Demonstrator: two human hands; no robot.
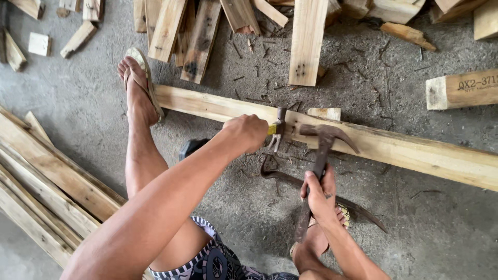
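Observation:
A long pale wooden beam [404, 150] lies across the concrete floor. My left hand [248, 132] is closed on the yellow handle of a small claw tool [277, 127], whose head rests against the beam's near edge. My right hand [317, 194] grips the dark handle of a rusty claw hammer [324, 136], its head lying on the beam beside the small tool. My left foot [139, 88] in a sandal presses on the beam's left end. My right foot shows below the right hand.
A curved rusty crowbar [290, 179] lies on the floor under the hammer. Stacked planks [46, 186] run along the left. Loose boards [306, 41] and offcuts crowd the top, a marked wood block [461, 89] at right. Bent nails litter the concrete.

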